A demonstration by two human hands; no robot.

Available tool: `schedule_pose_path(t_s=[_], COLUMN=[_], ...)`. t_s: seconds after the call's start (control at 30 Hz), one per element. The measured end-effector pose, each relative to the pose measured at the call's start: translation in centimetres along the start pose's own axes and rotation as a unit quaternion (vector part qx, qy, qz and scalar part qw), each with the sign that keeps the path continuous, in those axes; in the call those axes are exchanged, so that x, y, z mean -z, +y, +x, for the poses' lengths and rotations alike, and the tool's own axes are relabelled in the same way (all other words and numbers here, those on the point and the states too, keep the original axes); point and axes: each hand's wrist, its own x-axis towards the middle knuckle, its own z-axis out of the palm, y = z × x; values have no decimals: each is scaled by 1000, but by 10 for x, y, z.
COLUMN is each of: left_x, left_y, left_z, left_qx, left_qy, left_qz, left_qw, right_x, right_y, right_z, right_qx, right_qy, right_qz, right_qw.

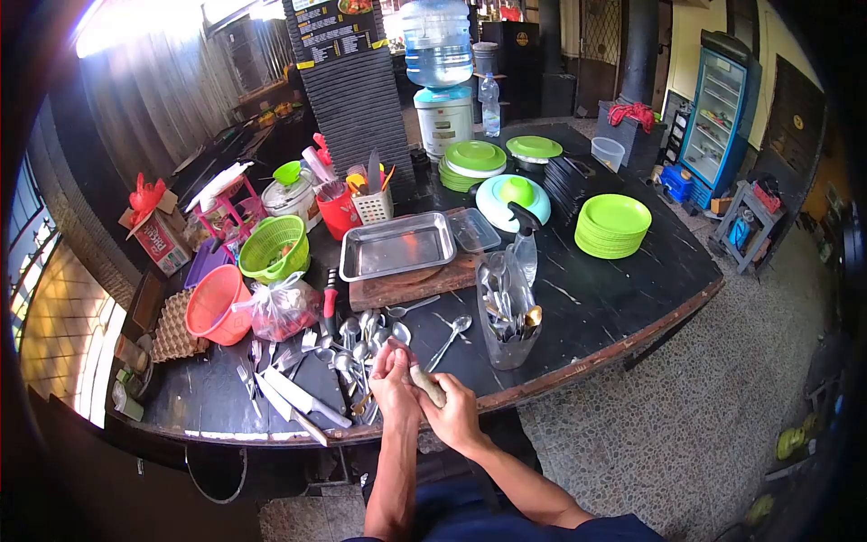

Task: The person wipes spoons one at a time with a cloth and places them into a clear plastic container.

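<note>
- Head view, setting: black curved counter (614, 298) with a worn wooden edge, standing on a speckled stone floor; a glass-door fridge (722, 117) stands at the far right and a water dispenser (441, 81) at the back.
- Head view, left hand (393, 384): raised just above the near edge of the counter, fingers curled together around the upper end of a small brownish object (428, 386). Exactly how the fingertips sit on it cannot be told.
- Head view, right hand (456, 415): just beside the left and touching it, fingers closed on the lower end of the same object, thumb laid along it.
- Head view, the held object: between both hands, tilted, over the counter's front edge. Its nature cannot be told at this size.
- Head view, nearby: loose spoons and forks (357, 348) lie in a heap directly beyond the left hand; two knives (298, 402) lie to the left of the heap.
- Head view, nearby: a clear plastic container of cutlery (508, 321) stands upright just right of the hands, a single spoon (452, 336) lying between it and the heap.
- Head view, further back: a steel tray (397, 246) rests on a wooden board (411, 287); a stack of green plates (612, 226) stands well apart to the right; a green basket (274, 248) and an orange basket (217, 305) sit to the left.
</note>
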Motion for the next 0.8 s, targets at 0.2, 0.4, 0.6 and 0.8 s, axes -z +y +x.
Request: schedule_pose_path(t_s=[0.2,0.4,0.6,0.8], left_x=[35,55,50,7], left_y=[3,21,51,57], left_z=[24,38,41,23], left_qx=[-8,-12,-102,-199], left_qy=[-55,-8,21,-72], left_qz=[-80,-120,-68,124], left_qw=[995,993,992,970], right_x=[2,4,13,-6], right_y=[7,7,22,96], right_z=[-7,-9,9,42], right_qx=[-39,-34,-58,-27], right_qy=[-71,-139,-230,42], right_qz=[-8,7,36,-35], right_qw=[997,990,971,998])
